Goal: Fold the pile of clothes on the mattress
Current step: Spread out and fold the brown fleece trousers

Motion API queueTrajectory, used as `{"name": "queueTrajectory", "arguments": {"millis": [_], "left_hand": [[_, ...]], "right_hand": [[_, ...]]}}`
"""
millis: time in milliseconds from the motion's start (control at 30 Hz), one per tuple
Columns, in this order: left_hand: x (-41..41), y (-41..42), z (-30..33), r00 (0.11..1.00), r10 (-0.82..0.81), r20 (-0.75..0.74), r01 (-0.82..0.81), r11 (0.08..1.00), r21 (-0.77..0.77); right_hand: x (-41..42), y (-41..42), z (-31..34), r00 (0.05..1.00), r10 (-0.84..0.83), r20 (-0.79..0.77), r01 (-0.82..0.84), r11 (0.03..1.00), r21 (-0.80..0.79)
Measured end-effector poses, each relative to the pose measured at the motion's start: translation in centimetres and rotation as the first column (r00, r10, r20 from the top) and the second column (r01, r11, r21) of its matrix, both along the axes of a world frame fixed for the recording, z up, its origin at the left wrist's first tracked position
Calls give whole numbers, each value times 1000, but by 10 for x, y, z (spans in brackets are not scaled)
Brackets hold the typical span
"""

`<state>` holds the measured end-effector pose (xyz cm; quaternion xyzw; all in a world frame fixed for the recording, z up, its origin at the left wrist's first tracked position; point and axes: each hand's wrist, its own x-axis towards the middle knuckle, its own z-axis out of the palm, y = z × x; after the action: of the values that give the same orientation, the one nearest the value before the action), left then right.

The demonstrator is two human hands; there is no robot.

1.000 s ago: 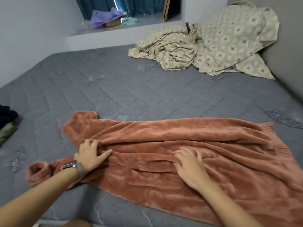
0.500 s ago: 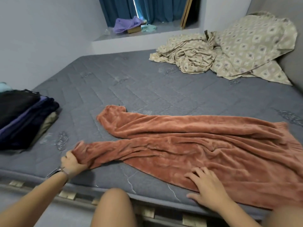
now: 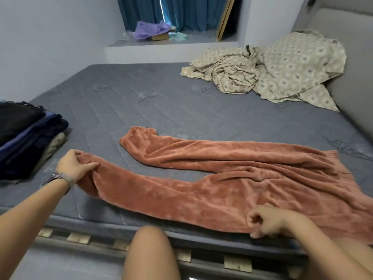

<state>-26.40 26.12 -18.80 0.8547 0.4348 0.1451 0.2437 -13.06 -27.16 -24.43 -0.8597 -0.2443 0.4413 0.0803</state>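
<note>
Left hand [image 3: 73, 165] grips a trouser [image 3: 212, 182] cuff, right hand [image 3: 268, 220] pinches the near edge — folded stack [image 3: 26, 136] done at left, these trousers still unfolded.

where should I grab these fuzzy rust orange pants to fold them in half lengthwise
Probably by the near leg of the fuzzy rust-orange fleece pants: cuff end, from the left, and near edge toward the waist. That leg lies nearest the mattress edge, apart from the far one, so lifting it over stacks them.

Folded stack [image 3: 28, 138] left, perhaps blocking
</note>
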Motion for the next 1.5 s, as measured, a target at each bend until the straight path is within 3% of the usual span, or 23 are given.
{"name": "queueTrajectory", "arguments": {"millis": [33, 100, 200, 267, 333, 400, 500, 567, 633, 733, 767, 833, 900, 967, 1000, 1067, 1133, 1233, 1300, 1333, 1400, 1467, 1500], "left_hand": [[4, 7, -4, 999, -2, -43, -1, 996, -86], [12, 6, -15, 995, -8, -98, -9, 983, -181], [22, -25, -40, 985, -61, -164, 86, 984, 153], [22, -63, -59, 946, -204, -251, 267, 930, 251], [21, -95, -84, 809, -308, -501, 420, 899, 125], [17, -109, -103, 653, -342, -676, 419, 907, -54], [19, -102, -105, 670, -337, -661, 420, 907, -37], [30, -87, -98, 653, -362, -665, 512, 858, 37], [39, -73, -92, 572, -454, -683, 641, 767, 27], [55, -55, -77, 441, -561, -701, 766, 643, -32], [61, -49, -71, 454, -603, -656, 780, 625, -35], [75, -41, -62, 571, -695, -437, 779, 627, 19], [85, -34, -62, 712, -644, -279, 702, 655, 279], [85, -30, -72, 865, -407, -294, 502, 727, 469], [82, -31, -77, 897, -286, -337, 424, 773, 472], [69, -36, -95, 869, -161, -469, 371, 838, 401], [56, -37, -115, 817, -142, -558, 304, 930, 208], [39, -41, -124, 949, -74, -305, 83, 996, 17], [25, -46, -122, 988, 136, -74, -130, 988, 84], [18, -45, -120, 960, 280, -7, -279, 957, 75], [3, -34, -118, 878, 469, -94, -475, 878, -55], [-11, -22, -116, 865, 420, -274, -467, 874, -135], [-13, -18, -111, 897, 363, -253, -416, 885, -208]], "right_hand": [[0, 4, 3, 1000, -26, 3, 26, 999, 26], [-1, 19, 1, 982, 1, 187, -15, 997, 73], [-5, 47, -10, 861, 12, 509, -99, 985, 144], [-6, 69, -22, 825, 1, 565, -81, 990, 116], [-7, 85, -38, 843, 0, 538, -23, 999, 37], [-5, 92, -52, 877, -4, 481, 14, 1000, -16], [5, 96, -58, 849, -42, 526, 34, 999, 26], [14, 95, -55, 736, -153, 659, 94, 988, 125], [28, 87, -54, 644, -250, 723, 173, 968, 181], [47, 74, -61, 613, -195, 765, 194, 976, 94], [53, 73, -65, 578, -177, 796, 167, 981, 97], [63, 70, -71, 520, -174, 836, 160, 982, 105], [71, 73, -70, 561, -254, 788, 223, 963, 152], [77, 76, -67, 551, -359, 753, 290, 929, 231], [77, 77, -67, 543, -398, 739, 312, 913, 262], [75, 74, -75, 548, -403, 733, 267, 915, 303], [67, 66, -86, 603, -289, 744, 140, 956, 257], [55, 51, -99, 636, -142, 759, 26, 986, 163], [48, 46, -97, 633, -153, 759, 21, 983, 181], [44, 45, -93, 630, -162, 759, 12, 980, 199], [34, 47, -87, 632, -150, 760, -49, 971, 232], [24, 51, -85, 643, -95, 760, -120, 967, 223], [20, 54, -86, 657, -66, 751, -142, 968, 209]]}}
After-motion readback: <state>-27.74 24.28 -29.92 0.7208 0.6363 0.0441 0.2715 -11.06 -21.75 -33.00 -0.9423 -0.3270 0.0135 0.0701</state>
